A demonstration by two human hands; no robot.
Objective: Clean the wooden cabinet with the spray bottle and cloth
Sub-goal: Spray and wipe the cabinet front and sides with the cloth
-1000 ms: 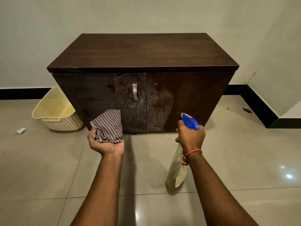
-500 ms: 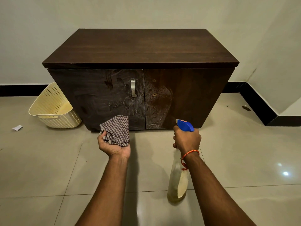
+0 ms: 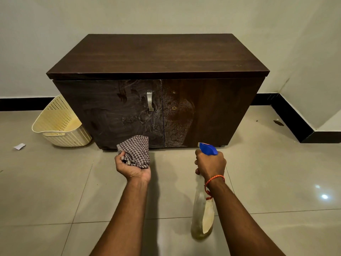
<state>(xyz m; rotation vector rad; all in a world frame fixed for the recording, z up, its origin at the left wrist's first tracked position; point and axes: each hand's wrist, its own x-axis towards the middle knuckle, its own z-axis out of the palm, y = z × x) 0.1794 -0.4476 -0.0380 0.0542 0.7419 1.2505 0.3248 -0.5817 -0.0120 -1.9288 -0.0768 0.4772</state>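
tiled floor point(image 3: 55, 191), spray bottle point(image 3: 199, 206), label point(image 3: 208, 218) unreadable

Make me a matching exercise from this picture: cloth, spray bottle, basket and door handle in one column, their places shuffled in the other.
Things: 1 cloth, 2 spray bottle, 3 basket, 4 door handle.
Places: A on the floor beside the cabinet, B in the right hand, C on the left door, D in the left hand.
Pairs: 1-D, 2-B, 3-A, 4-C.

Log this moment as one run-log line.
left hand: grips checked brown cloth | right hand: holds blue-topped clear spray bottle | dark wooden cabinet: doors shut, fronts smeared
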